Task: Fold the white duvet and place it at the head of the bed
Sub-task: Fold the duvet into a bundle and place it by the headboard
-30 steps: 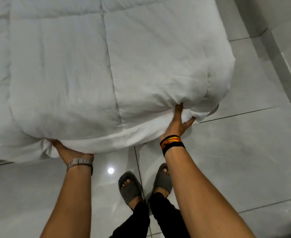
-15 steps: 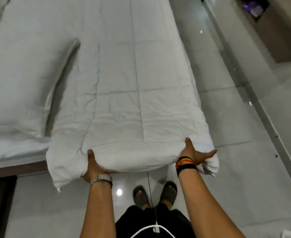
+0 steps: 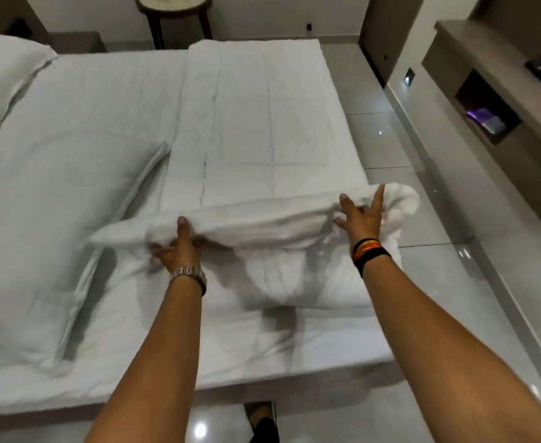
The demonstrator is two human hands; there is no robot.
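Note:
The white duvet point(image 3: 256, 123) lies as a long strip along the right side of the bed point(image 3: 80, 129). Its near end is lifted and curled forward over the strip. My left hand point(image 3: 179, 247), with a metal watch, grips the left part of that raised edge. My right hand point(image 3: 360, 215), with dark and orange wristbands, holds the right part, fingers spread against the cloth. The folded-over part sags between my hands. The bare white sheet shows below it.
A white pillow point(image 3: 48, 251) lies at the near left, another pillow point(image 3: 0, 78) at the far left. A round side table point(image 3: 173, 8) stands beyond the bed. Glossy tiled floor point(image 3: 422, 219) runs along the right, beside a wall unit point(image 3: 493, 100) with a niche.
Both hands have lifted the duvet's near edge off the bed's end and carried it forward over the strip. My view has risen and now takes in the whole bed.

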